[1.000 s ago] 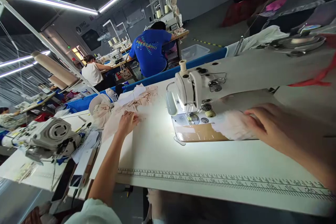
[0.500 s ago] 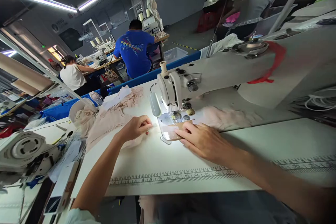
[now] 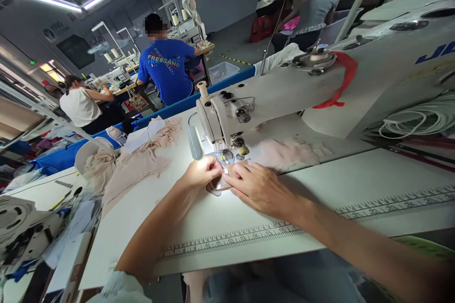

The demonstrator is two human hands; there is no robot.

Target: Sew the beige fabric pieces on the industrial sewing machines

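Our left hand (image 3: 202, 170) has thumb and forefinger pinched together on what looks like the edge of a pale cloth (image 3: 225, 169), while our right hand (image 3: 263, 189) lies with fingers bent close beside it; whether its tips also pinch the cloth, we cannot tell. The cloth sits just in front of the presser foot (image 3: 223, 156) of the sewing machine (image 3: 213, 123). Here, we judge, a light pinch serves us best, enough to line up the edge without stretching such thin stuff, with the right fingers flattening any fold and all tips clear of the needle. Farther out, loose fabric (image 3: 138, 170) lies on the table (image 3: 227, 258) to the left, well apart from our fingers, so it should not drag.
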